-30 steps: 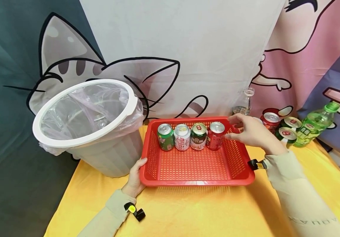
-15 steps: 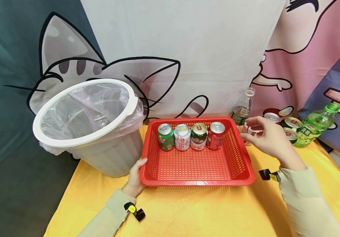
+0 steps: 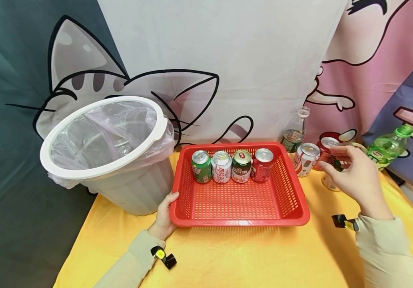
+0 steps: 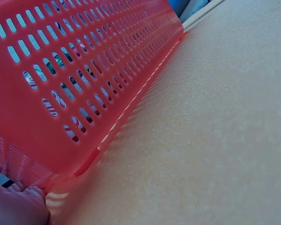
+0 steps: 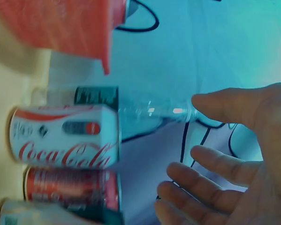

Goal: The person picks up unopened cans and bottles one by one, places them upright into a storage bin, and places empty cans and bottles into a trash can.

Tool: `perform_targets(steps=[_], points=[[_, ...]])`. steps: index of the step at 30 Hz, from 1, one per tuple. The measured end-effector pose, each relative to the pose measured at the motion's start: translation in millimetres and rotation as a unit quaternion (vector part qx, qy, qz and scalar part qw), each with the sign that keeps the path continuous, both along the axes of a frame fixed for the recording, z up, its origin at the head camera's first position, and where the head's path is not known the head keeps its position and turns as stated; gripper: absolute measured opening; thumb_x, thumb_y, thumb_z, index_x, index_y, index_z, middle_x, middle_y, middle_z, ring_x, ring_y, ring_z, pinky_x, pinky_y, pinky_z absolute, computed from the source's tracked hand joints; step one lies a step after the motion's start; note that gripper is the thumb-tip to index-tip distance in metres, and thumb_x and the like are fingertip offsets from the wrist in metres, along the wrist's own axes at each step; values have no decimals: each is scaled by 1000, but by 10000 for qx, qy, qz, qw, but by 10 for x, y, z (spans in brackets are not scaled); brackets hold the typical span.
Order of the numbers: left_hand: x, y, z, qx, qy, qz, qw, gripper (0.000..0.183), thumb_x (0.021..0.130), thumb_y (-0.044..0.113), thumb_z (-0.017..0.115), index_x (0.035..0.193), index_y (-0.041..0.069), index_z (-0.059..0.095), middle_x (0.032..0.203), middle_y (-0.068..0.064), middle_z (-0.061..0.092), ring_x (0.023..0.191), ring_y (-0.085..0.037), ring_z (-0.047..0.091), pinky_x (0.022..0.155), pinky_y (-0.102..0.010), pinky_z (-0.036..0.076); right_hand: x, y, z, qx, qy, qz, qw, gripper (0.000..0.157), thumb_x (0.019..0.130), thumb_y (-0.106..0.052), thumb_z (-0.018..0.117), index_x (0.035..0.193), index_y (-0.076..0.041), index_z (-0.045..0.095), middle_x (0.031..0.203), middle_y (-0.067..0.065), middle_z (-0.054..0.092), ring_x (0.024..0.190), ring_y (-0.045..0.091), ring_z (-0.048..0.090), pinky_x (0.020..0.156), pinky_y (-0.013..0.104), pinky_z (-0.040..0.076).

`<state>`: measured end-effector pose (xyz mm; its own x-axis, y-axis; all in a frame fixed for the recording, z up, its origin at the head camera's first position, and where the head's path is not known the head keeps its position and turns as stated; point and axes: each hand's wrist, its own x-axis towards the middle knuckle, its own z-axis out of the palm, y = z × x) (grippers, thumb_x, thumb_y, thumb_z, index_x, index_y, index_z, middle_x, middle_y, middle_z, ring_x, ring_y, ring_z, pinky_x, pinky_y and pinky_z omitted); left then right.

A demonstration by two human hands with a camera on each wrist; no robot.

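My left hand [image 3: 164,216] grips the red plastic basket [image 3: 240,222] at its left front corner, thumb on the rim; in the left wrist view its fingers [image 4: 18,199] are at the basket wall. A row of drink cans stands inside: a green can [image 3: 201,167], a white Coca-Cola can [image 3: 221,167], a dark green can [image 3: 241,166] and a red can [image 3: 262,165]. My right hand [image 3: 361,180] holds nothing, fingers apart, above the cans right of the basket. Nearest it are a white Coca-Cola can [image 5: 65,136], a red can [image 5: 70,187] and a partly hidden can [image 3: 330,183].
A grey bin [image 3: 138,188] with a white rim and clear plastic liner stands left of the basket. Behind the cans is a clear glass bottle [image 3: 294,132]. At far right stands a green plastic bottle [image 3: 386,148]. Yellow cloth [image 3: 242,260] covers the table.
My right hand has moved right, from the red can at the basket's right side to above the cans outside, uncovering the white Coca-Cola can. The left hand and basket have stayed put.
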<state>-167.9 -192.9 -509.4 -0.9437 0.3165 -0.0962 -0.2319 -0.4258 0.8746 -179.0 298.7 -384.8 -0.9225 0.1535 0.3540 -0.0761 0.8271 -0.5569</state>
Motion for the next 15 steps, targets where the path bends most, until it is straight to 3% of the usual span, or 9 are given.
perform_targets(steps=[4,7,9,11,15], points=[[-5,4,-7,-16,2,-22,10000,54,102,32,37,153,17,25,138,-5,54,121,-22,58,100,-39,54,32,121,-78,14,166,-322,9993,55,88,-33,80,131,-2,65,122,24,66,80,-23,35,80,29,38],[-10,6,-12,-14,5,-21,10000,54,102,32,37,153,17,25,138,-5,54,121,-22,58,100,-38,54,47,193,-136,-106,194,-438,9988,59,89,-31,79,134,1,60,126,28,62,96,1,54,91,49,36],[-9,5,-15,2,1,-15,10000,54,102,32,37,153,16,25,137,-5,55,120,-22,58,100,-38,54,48,230,-169,-135,160,-500,9985,62,89,-29,79,137,3,57,129,31,58,109,26,55,94,59,32],[-7,5,-10,6,-12,7,10000,54,102,32,37,153,16,25,138,-5,55,121,-22,58,100,-39,54,45,261,-201,-175,90,-589,9981,67,89,-29,79,142,5,54,132,33,54,119,49,47,96,61,32],[1,3,9,-20,-35,32,10000,55,102,32,37,153,16,24,138,-6,54,121,-22,58,100,-39,54,36,311,-265,-247,-40,-896,9957,77,88,-30,80,148,5,48,137,35,50,128,52,43,97,63,33]])
